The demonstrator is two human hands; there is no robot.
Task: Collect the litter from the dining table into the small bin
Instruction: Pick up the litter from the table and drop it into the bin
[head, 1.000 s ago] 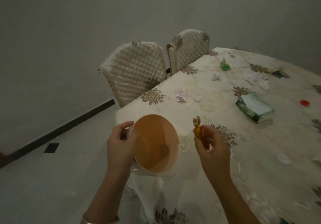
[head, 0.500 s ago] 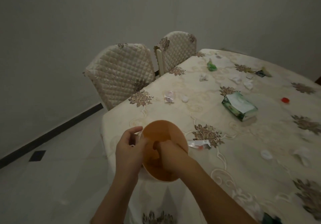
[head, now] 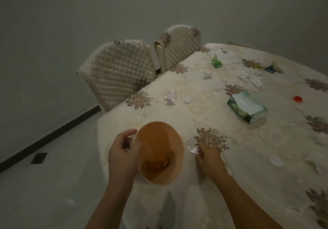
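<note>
My left hand (head: 122,157) grips the left rim of the small orange bin (head: 159,140), held tilted at the near corner of the dining table (head: 239,184). An orange sweet wrapper (head: 156,164) lies at the bin's bottom. Just right of the bin, my right hand (head: 208,157) rests on the cloth with its fingertips pinched on one end of a silver wrapper (head: 193,149), which still lies on the table. More litter sits farther off: a pink-white wrapper (head: 169,98), a white cap (head: 187,100), a green wrapper (head: 216,63), a red cap (head: 297,98) and a white ring (head: 275,161).
A green tissue pack (head: 247,109) lies mid-table, and a dark packet (head: 270,69) with several white scraps sits at the far side. Two quilted chairs (head: 117,74) (head: 181,45) stand against the table's left edge. Pale floor lies to the left.
My right hand dropped the orange wrapper into the bin, came out and moved right onto the silver wrapper. The bin stayed in my left hand.
</note>
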